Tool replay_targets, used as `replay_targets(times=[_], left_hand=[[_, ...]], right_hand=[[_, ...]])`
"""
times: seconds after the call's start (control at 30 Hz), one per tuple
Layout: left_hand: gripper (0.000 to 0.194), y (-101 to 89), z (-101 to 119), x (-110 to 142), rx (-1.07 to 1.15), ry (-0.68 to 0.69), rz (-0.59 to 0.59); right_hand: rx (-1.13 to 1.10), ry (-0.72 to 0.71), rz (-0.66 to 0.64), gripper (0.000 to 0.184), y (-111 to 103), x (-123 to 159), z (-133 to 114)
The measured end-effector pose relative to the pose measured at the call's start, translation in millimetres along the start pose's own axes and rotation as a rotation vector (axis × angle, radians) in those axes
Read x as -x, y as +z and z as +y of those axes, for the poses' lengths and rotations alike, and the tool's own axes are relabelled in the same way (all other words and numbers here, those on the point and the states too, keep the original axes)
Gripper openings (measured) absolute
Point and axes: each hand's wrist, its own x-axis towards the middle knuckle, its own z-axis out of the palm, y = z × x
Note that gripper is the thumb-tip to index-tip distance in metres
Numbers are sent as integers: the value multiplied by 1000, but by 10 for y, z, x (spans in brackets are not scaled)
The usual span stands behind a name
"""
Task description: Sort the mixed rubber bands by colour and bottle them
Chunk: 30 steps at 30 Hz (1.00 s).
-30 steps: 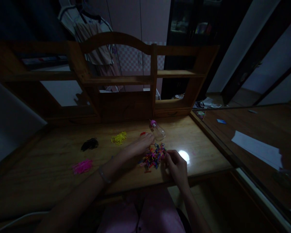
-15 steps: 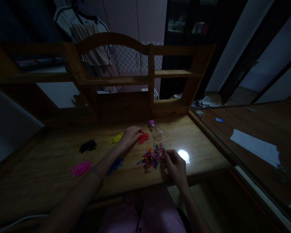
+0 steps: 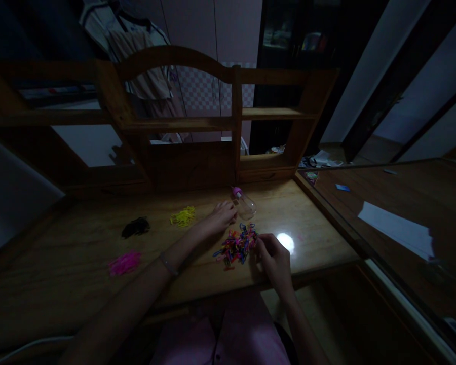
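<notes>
A mixed pile of small coloured bands (image 3: pixel 236 245) lies on the wooden desk (image 3: pixel 99 284) in dim light. My right hand (image 3: pixel 274 258) rests at the pile's right edge, fingers curled in a pinch toward it. My left hand (image 3: pixel 222 217) lies palm down just behind the pile, beside a clear bulb-shaped bottle with a pink cap (image 3: pixel 244 204); its fingers are hard to read in the dark. Sorted heaps sit to the left: yellow (image 3: pixel 183 216), black (image 3: pixel 136 227) and pink (image 3: pixel 124 262).
A wooden hutch with shelves (image 3: pixel 182 121) stands along the desk's back edge. A second dark table (image 3: pixel 403 192) with a white sheet of paper (image 3: pixel 395 229) adjoins on the right. A lamp glare spot (image 3: pixel 285 240) shines right of the pile.
My left hand moved left to the red heap half a second ago, then came back right beside the bottle, now covering that heap. My right hand stayed at the mixed pile.
</notes>
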Motion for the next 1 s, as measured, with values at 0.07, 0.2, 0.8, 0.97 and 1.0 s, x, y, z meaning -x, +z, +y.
replay_targets(times=[0.07,0.2,0.8,0.97,1.0], left_hand=[[4,-72,-5,12,-8,-8,6],[12,-393,-131,325,-52,-90,119],[40,-219,-359,2610,234,-904,519],[35,-191,-519,2993,-60,-870,495],[35,-199,-530,3034,-107,-860,488]], right_hand=[[8,-3,-3,22,-4,2,-3],[0,-5,6,21,-2,6,-15],[61,43,-11,24,-12,-2,-50],[102,43,-11,25,-20,-11,-47],[107,39,-10,25,-21,-12,-46]])
